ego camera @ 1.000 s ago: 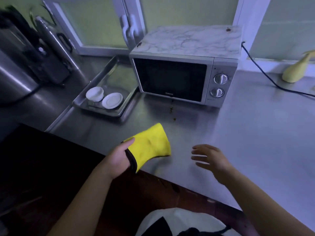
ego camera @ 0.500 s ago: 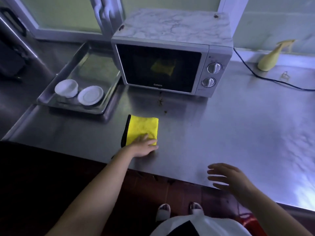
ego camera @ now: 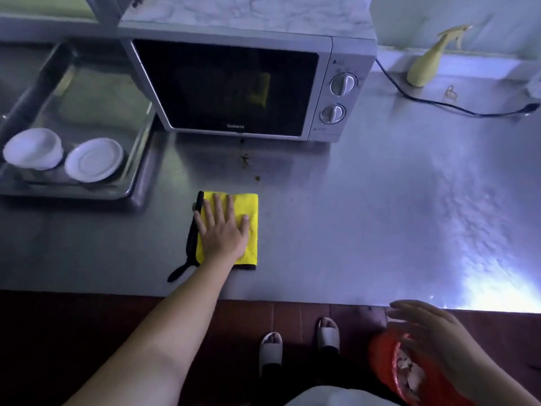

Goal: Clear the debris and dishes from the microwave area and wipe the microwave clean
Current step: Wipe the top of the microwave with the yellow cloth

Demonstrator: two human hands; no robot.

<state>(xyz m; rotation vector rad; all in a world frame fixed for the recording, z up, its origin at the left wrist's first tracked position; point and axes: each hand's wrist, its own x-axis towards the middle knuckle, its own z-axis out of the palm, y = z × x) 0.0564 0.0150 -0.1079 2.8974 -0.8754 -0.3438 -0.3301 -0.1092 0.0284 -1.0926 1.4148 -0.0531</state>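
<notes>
Head view: pressed left hand (ego camera: 224,232) flat, fingers spread, on yellow cloth (ego camera: 251,212); crumbs (ego camera: 245,159), then Galanz microwave (ego camera: 234,86), beyond its fingertips. Held right hand (ego camera: 433,338) loose, fingers uncurled, over red container (ego camera: 380,356).

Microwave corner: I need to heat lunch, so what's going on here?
A person is cleaning up. Their left hand presses flat on a yellow cloth on the steel counter, in front of the shut microwave. Brown crumbs lie between cloth and door. The right hand hovers open past the counter edge, above a red bin. A white bowl and plate sit in the tray at left.
</notes>
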